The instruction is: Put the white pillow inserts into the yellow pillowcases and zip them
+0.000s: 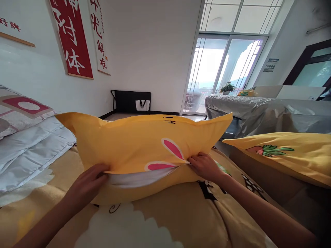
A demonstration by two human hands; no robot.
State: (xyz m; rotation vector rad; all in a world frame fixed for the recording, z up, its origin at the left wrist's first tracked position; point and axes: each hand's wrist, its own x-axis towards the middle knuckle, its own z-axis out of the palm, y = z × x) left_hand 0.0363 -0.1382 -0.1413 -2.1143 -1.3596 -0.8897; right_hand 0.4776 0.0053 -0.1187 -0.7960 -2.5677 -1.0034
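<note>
A yellow pillowcase (124,144) with pink rabbit ears printed on it lies in front of me, filled out by a white pillow (144,179). Its opening faces me, and the white pillow shows through the gap. At the left end of the opening, my left hand (94,179) pinches the fabric edge. My right hand (204,165) grips the edge at the right end, fingers closed on the cloth. Beneath lies a tan patterned blanket (186,217) with white cloud-like shapes.
To the right rests another yellow pillow (305,148) with a carrot print. Folded pale bedding (38,141) is piled at the left. Farther back are a plastic-covered surface (258,106), a potted plant (227,88) and a black folded item (129,100) by the wall.
</note>
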